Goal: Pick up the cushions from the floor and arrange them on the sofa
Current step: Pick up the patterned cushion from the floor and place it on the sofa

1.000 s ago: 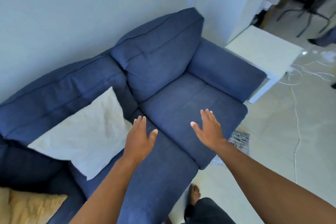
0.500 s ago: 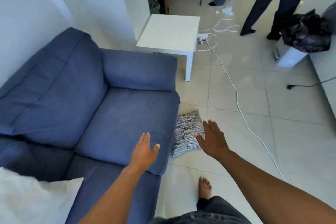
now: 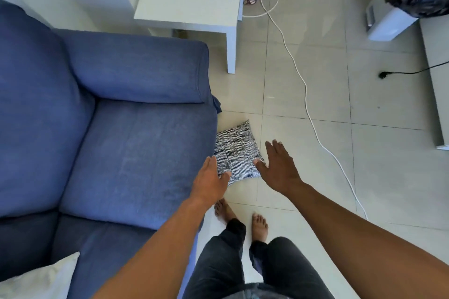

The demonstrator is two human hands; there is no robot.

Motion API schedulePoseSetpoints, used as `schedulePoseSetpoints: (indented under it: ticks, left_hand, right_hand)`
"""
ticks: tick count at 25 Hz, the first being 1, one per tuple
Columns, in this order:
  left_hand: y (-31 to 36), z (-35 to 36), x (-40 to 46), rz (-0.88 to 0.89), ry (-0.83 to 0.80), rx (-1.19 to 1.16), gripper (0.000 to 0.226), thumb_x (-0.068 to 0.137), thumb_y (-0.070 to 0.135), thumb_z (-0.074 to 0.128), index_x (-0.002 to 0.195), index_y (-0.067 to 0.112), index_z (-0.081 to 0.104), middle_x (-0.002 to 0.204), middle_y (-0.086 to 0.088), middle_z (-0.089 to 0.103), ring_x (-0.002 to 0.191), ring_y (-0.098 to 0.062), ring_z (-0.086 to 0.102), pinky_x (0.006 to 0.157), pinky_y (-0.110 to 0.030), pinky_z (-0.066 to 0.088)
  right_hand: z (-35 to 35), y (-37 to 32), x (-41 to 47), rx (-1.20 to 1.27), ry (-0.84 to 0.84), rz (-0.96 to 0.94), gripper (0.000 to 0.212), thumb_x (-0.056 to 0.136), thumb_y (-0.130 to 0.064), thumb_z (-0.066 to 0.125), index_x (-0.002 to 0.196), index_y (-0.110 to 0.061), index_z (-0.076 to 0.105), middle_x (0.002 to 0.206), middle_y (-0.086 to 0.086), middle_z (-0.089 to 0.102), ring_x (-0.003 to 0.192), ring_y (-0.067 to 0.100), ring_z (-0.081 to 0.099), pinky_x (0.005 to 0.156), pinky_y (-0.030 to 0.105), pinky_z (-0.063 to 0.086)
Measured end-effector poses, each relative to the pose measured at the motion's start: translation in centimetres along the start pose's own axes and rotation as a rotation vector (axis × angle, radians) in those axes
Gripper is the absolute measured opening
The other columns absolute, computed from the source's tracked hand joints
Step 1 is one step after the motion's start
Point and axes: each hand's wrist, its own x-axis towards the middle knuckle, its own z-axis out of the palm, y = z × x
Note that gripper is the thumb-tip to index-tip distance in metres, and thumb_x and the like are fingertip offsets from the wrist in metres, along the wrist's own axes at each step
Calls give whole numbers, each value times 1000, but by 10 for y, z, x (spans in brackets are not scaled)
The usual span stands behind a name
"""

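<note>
Pale glossy floor [image 3: 315, 94] tiles filled the room's right. A blue fabric sofa [image 3: 121, 148] sat left, a square black-and-white woven cushion [image 3: 234, 150] on the floor beside it. Left hand [image 3: 210, 181] and right hand [image 3: 279, 167] hovered over it, fingers spread, empty.

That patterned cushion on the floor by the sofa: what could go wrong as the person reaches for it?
The cushion sits tight against the sofa, so the open left hand may catch the seat edge. The white cable trails across the floor beside the bare feet, a possible trip. The right hand is open too.
</note>
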Motion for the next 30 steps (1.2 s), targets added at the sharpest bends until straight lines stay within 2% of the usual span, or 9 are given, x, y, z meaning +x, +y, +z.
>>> schedulePoseSetpoints:
  ticks: [9, 13, 15, 18, 22, 24, 25, 27, 30]
  left_hand:
    - [-39, 75, 170, -309, -126, -115, 74, 104, 44, 55, 164, 11, 26, 169, -12, 30, 155, -30, 29, 122, -38, 26]
    - [-87, 156, 280, -448, -129, -166, 65, 103, 40, 55, 157, 7, 38, 163, -16, 40, 148, -33, 41, 115, -38, 36]
    - [-117, 197, 331, -524, -86, -225, 65, 100, 41, 56, 154, 6, 42, 159, -18, 45, 143, -35, 47, 111, -40, 41]
    - [-156, 240, 389, -622, 122, -337, 78, 94, 47, 60, 159, 12, 36, 162, -14, 43, 145, -35, 46, 116, -46, 42]
    - [-205, 276, 445, -795, 413, -678, 108, 79, 62, 73, 164, 15, 25, 168, -5, 33, 153, -27, 33, 122, -41, 31]
    - [-200, 281, 455, -830, 300, -887, 99, 81, 59, 76, 159, 13, 35, 163, -4, 41, 148, -26, 39, 111, -35, 35]
    - [-188, 279, 454, -811, 215, -942, 87, 86, 53, 75, 155, 12, 42, 158, -4, 46, 144, -25, 43, 102, -33, 35]
    - [-156, 270, 441, -759, 124, -968, 69, 92, 44, 74, 149, 12, 52, 154, -4, 51, 142, -25, 46, 97, -32, 34]
    - [-93, 239, 392, -688, 74, -936, 58, 96, 33, 72, 147, 13, 53, 148, -3, 57, 138, -21, 48, 106, -37, 37]
  right_hand:
    - [85, 59, 162, 103, -163, 134, 79, 103, -47, 53, 164, -8, 20, 173, 16, 17, 161, 31, 12, 129, 45, 15]
    - [172, 127, 265, 89, -249, 177, 85, 96, -58, 55, 157, -2, 36, 161, 25, 40, 152, 39, 35, 123, 46, 30]
    - [213, 157, 310, 103, -265, 189, 74, 95, -55, 59, 148, -4, 47, 150, 23, 53, 142, 40, 48, 115, 43, 39]
    - [261, 190, 371, 165, -250, 199, 64, 100, -44, 62, 149, -6, 47, 152, 18, 55, 141, 36, 50, 109, 34, 40]
    - [323, 226, 431, 347, -211, 358, 93, 80, -73, 68, 145, -9, 47, 136, 8, 62, 126, 29, 59, 107, 37, 45]
    - [334, 232, 440, 492, -252, 459, 113, 67, -83, 70, 147, -6, 48, 139, 9, 61, 123, 29, 59, 103, 39, 45]
    - [333, 232, 440, 542, -268, 471, 113, 63, -85, 72, 142, -6, 56, 137, 12, 64, 118, 29, 62, 96, 36, 46]
    - [313, 227, 427, 614, -236, 480, 92, 61, -79, 79, 123, -10, 71, 121, 9, 74, 104, 26, 70, 88, 32, 51]
    - [251, 225, 381, 686, -114, 457, 39, 73, -54, 87, 92, -21, 77, 100, -1, 80, 92, 21, 76, 87, 35, 58]
